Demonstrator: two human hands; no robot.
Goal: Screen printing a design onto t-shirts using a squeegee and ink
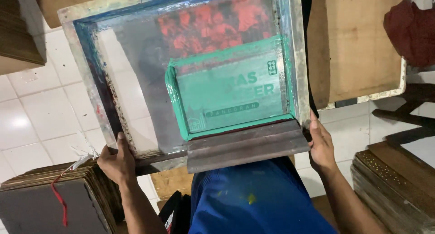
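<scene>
Nearest, blue trousers (253,202) flecked with a spot of yellow, filling the bottom middle. At bottom left, a stack of flat cardboard sheets (50,202) with a red string trailing over it; at bottom right, another stack of dark boards (394,184).

Just above, left hand (117,164) gripping the near left corner of the screen-printing frame (81,66), thumb laid on top of the frame edge, fingers hidden underneath. Right hand (321,148) clasped on the near right corner, thumb pointing up along the side rail, fingers wrapped out of sight below. Frame held up and tilted between both hands, over the lap, well above the white tiled floor (41,116).

Along the near edge of the frame, a dark squeegee (247,145) lying across the mesh, touching the green ink. Beyond that, teal-green ink (231,89) spread in a rectangle on the right half of the mesh, thick ridges at its borders. Farther up, red stains (213,21) on the mesh.

Behind the frame at right, a brown board (358,44); at top right corner, a dark red cloth (410,28).
</scene>
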